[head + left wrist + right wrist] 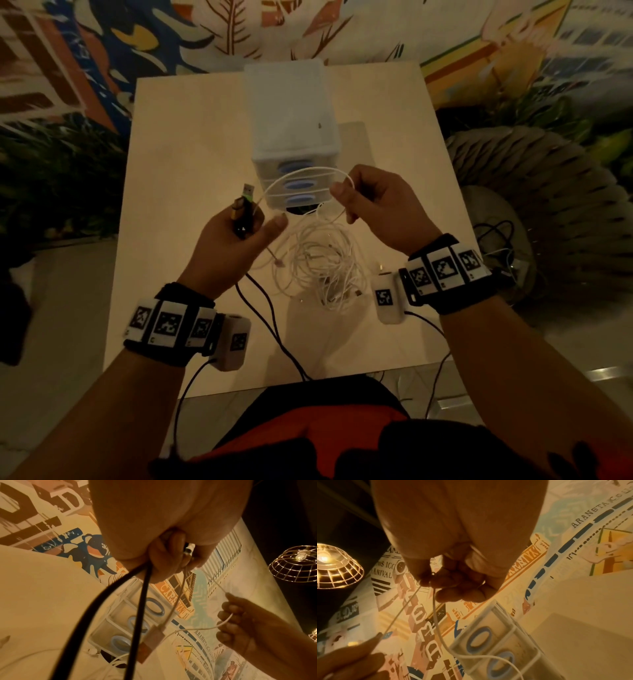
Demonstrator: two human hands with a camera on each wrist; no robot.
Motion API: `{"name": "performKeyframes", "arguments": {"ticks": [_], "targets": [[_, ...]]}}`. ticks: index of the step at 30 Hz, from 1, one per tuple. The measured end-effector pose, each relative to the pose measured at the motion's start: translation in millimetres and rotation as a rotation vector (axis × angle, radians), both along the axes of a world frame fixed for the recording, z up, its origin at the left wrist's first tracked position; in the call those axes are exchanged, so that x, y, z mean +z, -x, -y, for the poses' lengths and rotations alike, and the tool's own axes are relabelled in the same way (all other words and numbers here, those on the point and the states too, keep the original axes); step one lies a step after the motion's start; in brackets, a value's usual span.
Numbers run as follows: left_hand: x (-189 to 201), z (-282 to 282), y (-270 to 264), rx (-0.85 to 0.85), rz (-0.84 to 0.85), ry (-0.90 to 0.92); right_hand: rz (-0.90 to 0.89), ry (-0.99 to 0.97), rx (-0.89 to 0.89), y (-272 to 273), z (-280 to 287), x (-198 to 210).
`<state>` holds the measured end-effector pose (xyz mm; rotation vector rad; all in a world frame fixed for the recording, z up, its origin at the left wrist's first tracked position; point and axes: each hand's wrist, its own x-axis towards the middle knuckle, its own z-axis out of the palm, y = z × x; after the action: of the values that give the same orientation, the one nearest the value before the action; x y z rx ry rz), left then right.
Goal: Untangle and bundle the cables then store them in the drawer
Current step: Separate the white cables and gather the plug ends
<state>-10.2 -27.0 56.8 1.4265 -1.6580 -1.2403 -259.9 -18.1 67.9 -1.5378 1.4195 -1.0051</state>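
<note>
My left hand point(239, 236) grips the plug ends of a black cable point(267, 318), whose two strands trail down off the table's near edge. The same hand point(169, 555) also holds a thin white cable point(301, 174) that arcs across to my right hand point(363, 202), which pinches it between thumb and fingers point(453, 582). Below both hands a loose tangle of white cable point(322, 270) lies on the table. A small white drawer unit point(291, 137) with three blue-handled drawers point(297, 185) stands shut behind the hands.
The pale square table point(178, 164) holds the drawer unit at its centre back. More dark cables point(496, 236) lie on the floor to the right, beside a ribbed grey seat point(534, 178). A painted mural wall stands behind the table.
</note>
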Motion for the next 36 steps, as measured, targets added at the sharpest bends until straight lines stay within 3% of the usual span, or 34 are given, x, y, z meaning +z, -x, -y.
{"name": "performKeyframes", "arguments": {"ticks": [6, 11, 14, 16, 21, 24, 31, 36], "targets": [[1.9, 0.2, 20.9, -0.246, 0.408, 0.225, 0.13, -0.005, 0.174, -25.2, -8.1, 22.7], [3.2, 7.2, 29.0, -0.271, 0.419, 0.284, 0.151, -0.017, 0.269, -35.4, -15.0, 27.3], [6.9, 9.1, 22.1, -0.215, 0.356, 0.267, 0.316, -0.073, 0.256, -22.5, -19.9, 23.4], [10.0, 8.9, 16.2, -0.145, 0.252, 0.212, 0.325, -0.114, 0.185, -8.6, -23.0, 10.4], [19.4, 7.0, 6.3, -0.002, 0.114, 0.139, -0.053, -0.295, -0.07, 8.3, -17.8, -60.3], [20.9, 5.8, 4.9, 0.01, 0.041, 0.096, -0.073, -0.358, -0.073, 3.6, -10.9, -88.8], [21.4, 5.8, -1.2, -0.042, -0.169, -0.021, -0.07, -0.268, 0.103, -36.1, 21.8, -94.9], [24.4, 5.2, -10.1, 0.009, -0.198, -0.023, -0.047, -0.159, 0.027, -34.0, 37.4, -80.5]]}}
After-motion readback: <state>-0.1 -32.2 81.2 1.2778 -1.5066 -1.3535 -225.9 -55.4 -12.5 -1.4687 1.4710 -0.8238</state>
